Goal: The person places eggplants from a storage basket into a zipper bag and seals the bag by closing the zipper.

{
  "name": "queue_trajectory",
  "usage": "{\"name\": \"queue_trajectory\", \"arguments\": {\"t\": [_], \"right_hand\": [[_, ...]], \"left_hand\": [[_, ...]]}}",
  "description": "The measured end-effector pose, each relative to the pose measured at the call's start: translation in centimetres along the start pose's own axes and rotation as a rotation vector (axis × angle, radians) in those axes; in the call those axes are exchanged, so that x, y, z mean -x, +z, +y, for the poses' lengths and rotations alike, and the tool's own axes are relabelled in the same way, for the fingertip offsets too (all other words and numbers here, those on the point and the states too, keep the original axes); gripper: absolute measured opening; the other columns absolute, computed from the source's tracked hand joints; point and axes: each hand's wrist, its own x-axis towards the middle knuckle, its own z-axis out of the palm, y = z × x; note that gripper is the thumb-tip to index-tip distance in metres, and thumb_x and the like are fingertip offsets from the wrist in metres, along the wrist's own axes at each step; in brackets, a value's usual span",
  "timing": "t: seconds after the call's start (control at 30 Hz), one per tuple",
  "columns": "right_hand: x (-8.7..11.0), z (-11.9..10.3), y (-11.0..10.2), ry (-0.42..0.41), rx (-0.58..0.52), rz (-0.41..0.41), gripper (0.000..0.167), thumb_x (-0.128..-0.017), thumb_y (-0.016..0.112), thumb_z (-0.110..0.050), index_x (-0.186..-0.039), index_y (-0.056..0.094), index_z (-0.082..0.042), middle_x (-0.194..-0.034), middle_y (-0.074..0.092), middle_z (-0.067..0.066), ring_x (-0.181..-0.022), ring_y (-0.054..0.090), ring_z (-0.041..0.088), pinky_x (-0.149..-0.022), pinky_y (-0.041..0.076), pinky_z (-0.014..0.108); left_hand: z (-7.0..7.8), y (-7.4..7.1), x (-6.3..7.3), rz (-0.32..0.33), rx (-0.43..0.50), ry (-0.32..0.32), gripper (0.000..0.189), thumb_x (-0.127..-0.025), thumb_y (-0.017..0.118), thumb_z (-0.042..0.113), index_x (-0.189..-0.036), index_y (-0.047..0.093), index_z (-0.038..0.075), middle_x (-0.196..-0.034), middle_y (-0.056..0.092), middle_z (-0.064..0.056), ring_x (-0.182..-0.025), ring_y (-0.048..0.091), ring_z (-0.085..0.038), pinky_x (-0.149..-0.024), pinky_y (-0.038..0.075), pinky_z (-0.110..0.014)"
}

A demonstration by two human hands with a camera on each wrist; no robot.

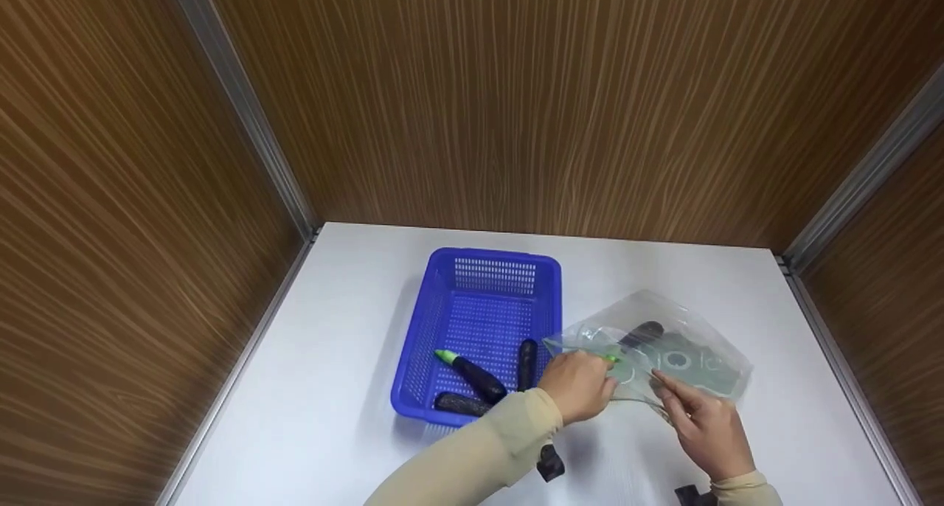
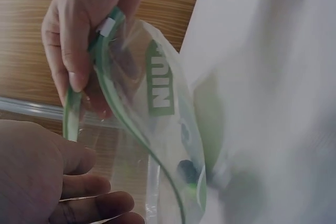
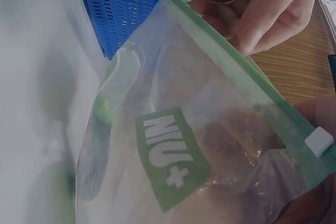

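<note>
A clear zip bag (image 1: 708, 344) with green printing lies tilted to the right of the blue basket, its mouth parted. Inside is an eggplant (image 1: 643, 334), dark with a bright green tip. My right hand (image 1: 704, 428) pinches the bag's green rim close to the white slider (image 3: 319, 141). My left hand (image 1: 579, 384) is at the mouth's other end, beside the basket; in the left wrist view its fingers (image 2: 100, 203) are loosely extended over the opening, nothing seen in them. The right wrist view shows those fingertips right at the rim.
The blue perforated basket (image 1: 420, 329) holds an eggplant (image 1: 476, 379) with a green tip and dark long ones (image 1: 527, 362), partly hidden by the left arm. Wood-grain panels (image 1: 516, 108) wall in the white table (image 1: 317, 388) at the back and sides.
</note>
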Motion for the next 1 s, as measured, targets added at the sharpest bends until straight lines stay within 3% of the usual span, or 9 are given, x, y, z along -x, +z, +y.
{"name": "queue_trajectory", "arguments": {"t": [0.13, 0.3, 0.47, 0.63, 0.73, 0.87, 1.0], "right_hand": [[0.0, 0.2, -0.2, 0.004, 0.008, 0.014, 0.028, -0.085, 0.069, -0.001, -0.11, 0.074, -0.012, -0.091, 0.073, 0.007, -0.067, 0.062, 0.001, -0.056, 0.044, 0.009], [0.0, 0.5, -0.4, 0.01, 0.003, 0.026, 0.028, -0.084, 0.069, 0.0, -0.11, 0.074, -0.013, -0.089, 0.074, 0.006, -0.062, 0.058, 0.0, -0.055, 0.042, 0.011], [0.1, 0.9, -0.7, 0.032, 0.01, 0.042, 0.028, -0.083, 0.071, -0.001, -0.108, 0.075, -0.013, -0.088, 0.074, 0.006, -0.063, 0.056, 0.001, -0.058, 0.041, 0.011], [0.1, 1.3, -0.8, 0.066, 0.016, 0.017, 0.026, -0.086, 0.069, -0.003, -0.109, 0.074, -0.012, -0.089, 0.073, 0.007, -0.063, 0.058, 0.001, -0.055, 0.042, 0.011], [0.1, 1.6, -1.0, 0.086, 0.032, 0.007, 0.024, -0.088, 0.068, -0.006, -0.11, 0.073, -0.011, -0.087, 0.073, 0.009, -0.055, 0.053, 0.001, -0.049, 0.041, 0.013], [0.2, 1.9, -1.2, 0.108, 0.053, 0.002, 0.023, -0.089, 0.067, -0.009, -0.112, 0.073, -0.011, -0.087, 0.073, 0.01, -0.05, 0.049, 0.003, -0.046, 0.039, 0.014], [0.1, 2.1, -1.5, 0.132, 0.06, -0.004, 0.023, -0.09, 0.066, -0.011, -0.112, 0.073, -0.011, -0.091, 0.073, 0.012, -0.056, 0.054, 0.003, -0.049, 0.04, 0.013]], "left_hand": [[-0.6, -0.9, 0.4, 0.025, 0.025, 0.014, 0.019, -0.088, 0.061, 0.028, -0.071, 0.063, 0.021, -0.069, 0.065, 0.007, -0.062, 0.062, -0.011, -0.053, 0.048, -0.029], [-1.4, -2.1, 1.2, 0.036, 0.055, 0.012, 0.018, -0.09, 0.06, 0.03, -0.093, 0.075, 0.021, -0.085, 0.071, 0.007, -0.073, 0.065, -0.01, -0.061, 0.051, -0.027], [-2.8, -2.8, 2.0, 0.046, 0.103, -0.011, 0.025, -0.09, 0.062, 0.031, -0.106, 0.074, 0.016, -0.096, 0.072, 0.004, -0.083, 0.067, -0.01, -0.07, 0.052, -0.026], [-5.1, -3.2, 3.0, 0.042, 0.144, -0.089, 0.029, -0.091, 0.063, 0.032, -0.112, 0.071, 0.013, -0.104, 0.071, 0.0, -0.092, 0.067, -0.013, -0.08, 0.052, -0.028], [-6.9, -3.4, 3.8, 0.05, 0.131, -0.123, 0.031, -0.092, 0.062, 0.032, -0.114, 0.07, 0.012, -0.109, 0.07, -0.002, -0.098, 0.067, -0.017, -0.085, 0.052, -0.032], [-9.2, -3.5, 4.9, 0.061, 0.115, -0.159, 0.032, -0.092, 0.063, 0.03, -0.116, 0.069, 0.009, -0.11, 0.07, -0.005, -0.099, 0.067, -0.021, -0.086, 0.052, -0.035], [-11.2, -3.5, 5.9, 0.045, 0.108, -0.214, 0.034, -0.092, 0.063, 0.029, -0.117, 0.068, 0.007, -0.111, 0.069, -0.008, -0.099, 0.067, -0.024, -0.084, 0.053, -0.036]]}}
